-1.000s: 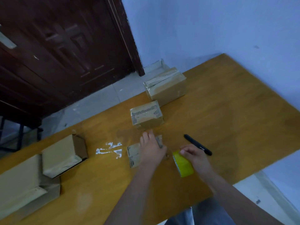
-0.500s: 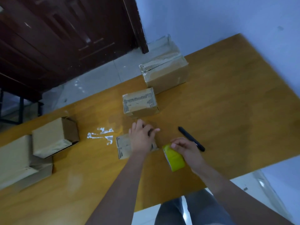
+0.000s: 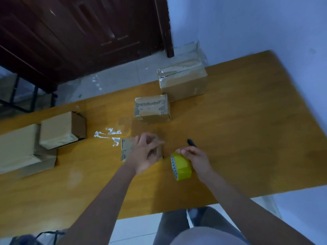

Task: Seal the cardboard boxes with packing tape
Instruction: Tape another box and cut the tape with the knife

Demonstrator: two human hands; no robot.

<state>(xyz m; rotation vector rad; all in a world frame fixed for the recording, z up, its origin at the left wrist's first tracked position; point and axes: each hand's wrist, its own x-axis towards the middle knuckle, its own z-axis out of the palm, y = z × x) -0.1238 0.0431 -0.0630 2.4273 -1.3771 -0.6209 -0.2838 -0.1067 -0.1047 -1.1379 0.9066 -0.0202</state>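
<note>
A small flat cardboard box (image 3: 126, 149) lies on the wooden table (image 3: 247, 138) in front of me. My left hand (image 3: 146, 154) hovers over its right part with fingers spread and lifted, holding nothing that I can make out. My right hand (image 3: 196, 156) grips a yellow roll of packing tape (image 3: 181, 166), which stands on edge just right of the box. A taped medium box (image 3: 151, 108) sits behind, and a larger taped box (image 3: 183, 82) stands at the table's far edge.
A black marker (image 3: 192, 142) lies just beyond my right hand. At the left, one cardboard box (image 3: 60, 129) rests against a bigger box (image 3: 19, 149). Torn tape scraps (image 3: 108, 136) stick to the table. A dark wooden door (image 3: 79, 32) stands beyond the table.
My left hand has lifted off the small box, fingers now raised and apart. The right hand has kept hold of the tape roll beside the box. The camera view shifted.
</note>
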